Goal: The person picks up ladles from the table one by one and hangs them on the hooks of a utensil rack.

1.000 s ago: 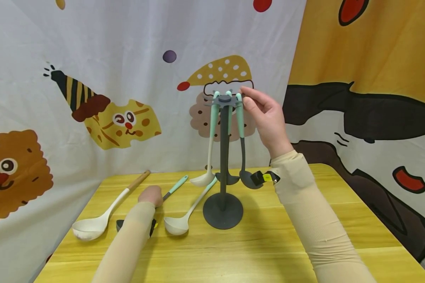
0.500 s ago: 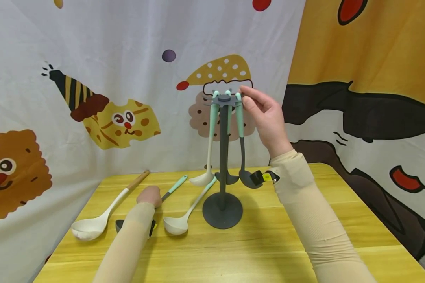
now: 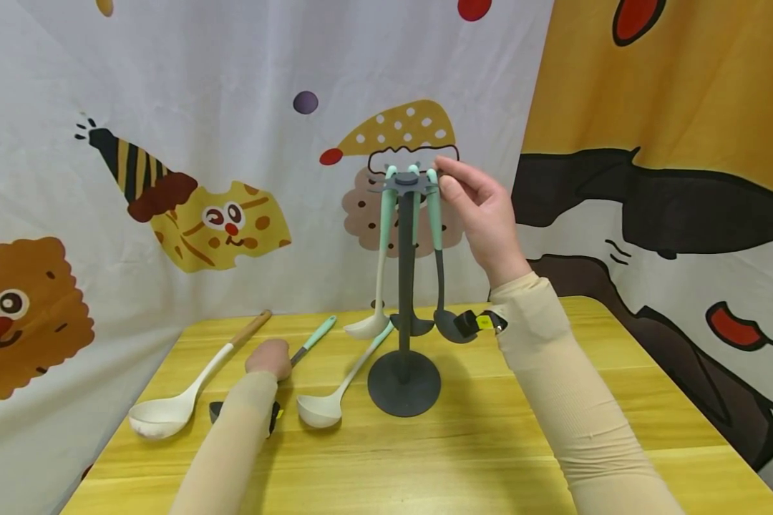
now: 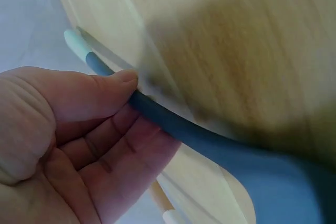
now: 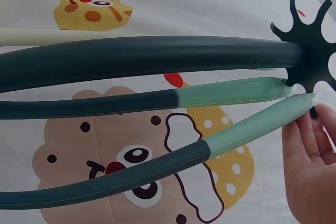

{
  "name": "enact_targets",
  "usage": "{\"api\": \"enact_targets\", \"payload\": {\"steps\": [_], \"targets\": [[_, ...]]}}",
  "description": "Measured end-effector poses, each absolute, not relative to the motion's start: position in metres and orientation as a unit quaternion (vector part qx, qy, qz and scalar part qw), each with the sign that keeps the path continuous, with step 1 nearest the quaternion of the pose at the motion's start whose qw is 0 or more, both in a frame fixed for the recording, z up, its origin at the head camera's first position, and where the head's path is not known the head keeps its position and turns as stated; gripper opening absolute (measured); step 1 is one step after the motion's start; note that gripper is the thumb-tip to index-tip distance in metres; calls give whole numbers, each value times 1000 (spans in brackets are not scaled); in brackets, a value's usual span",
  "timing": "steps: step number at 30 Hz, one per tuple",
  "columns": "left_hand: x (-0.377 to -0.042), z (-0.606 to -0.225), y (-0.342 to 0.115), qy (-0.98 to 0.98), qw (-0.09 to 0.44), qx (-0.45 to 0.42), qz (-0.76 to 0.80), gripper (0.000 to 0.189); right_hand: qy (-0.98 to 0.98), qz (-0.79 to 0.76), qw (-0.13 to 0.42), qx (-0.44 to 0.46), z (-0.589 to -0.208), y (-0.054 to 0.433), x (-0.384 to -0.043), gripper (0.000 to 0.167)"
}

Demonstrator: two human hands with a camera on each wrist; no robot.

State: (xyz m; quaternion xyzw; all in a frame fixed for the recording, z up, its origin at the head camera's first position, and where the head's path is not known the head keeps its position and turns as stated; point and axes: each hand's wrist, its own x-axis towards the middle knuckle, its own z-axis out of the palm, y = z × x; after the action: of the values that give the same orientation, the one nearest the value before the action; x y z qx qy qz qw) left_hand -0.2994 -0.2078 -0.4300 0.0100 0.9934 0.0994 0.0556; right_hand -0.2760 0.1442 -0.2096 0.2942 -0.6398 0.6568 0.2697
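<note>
My left hand (image 3: 268, 359) pinches the dark shaft of a kitchen utensil (image 4: 173, 121) between thumb and fingers. This utensil has a mint-green handle end and a broad dark head, whose exact kind is cut off or hidden. My right hand (image 3: 483, 214) is at the top of a dark utensil stand (image 3: 404, 286). Its thumb and fingertips pinch a prong tip there, beside the handle end of a dark ladle (image 3: 439, 279). Two more green-handled utensils hang from the stand: a white-headed ladle (image 3: 367, 327) and a dark one (image 3: 419, 325) partly behind the pole.
On the wooden table (image 3: 489, 458), a white ladle with a wooden handle (image 3: 164, 415) lies at the left. Between my left hand and the stand's round base (image 3: 404, 386) lies a white ladle with a green handle (image 3: 321, 409). A printed curtain (image 3: 232, 86) closes off the back.
My left hand and the utensil it pinches have shifted slightly left. The right hand keeps its place at the stand; the hanging utensils have not moved.
</note>
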Motion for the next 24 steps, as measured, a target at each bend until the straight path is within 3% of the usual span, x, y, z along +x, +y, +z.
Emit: {"api": "enact_targets", "payload": {"steps": [9, 16, 24], "targets": [[-307, -421, -218, 991, 10, 23, 129, 3, -644, 653, 274, 289, -209, 144, -276, 36], [-311, -412, -220, 986, -56, 40, 152, 7, -643, 657, 271, 287, -209, 144, -276, 36], [-310, -404, -218, 981, -69, 40, 176, 6, -636, 662, 267, 293, -210, 143, -277, 37]]}}
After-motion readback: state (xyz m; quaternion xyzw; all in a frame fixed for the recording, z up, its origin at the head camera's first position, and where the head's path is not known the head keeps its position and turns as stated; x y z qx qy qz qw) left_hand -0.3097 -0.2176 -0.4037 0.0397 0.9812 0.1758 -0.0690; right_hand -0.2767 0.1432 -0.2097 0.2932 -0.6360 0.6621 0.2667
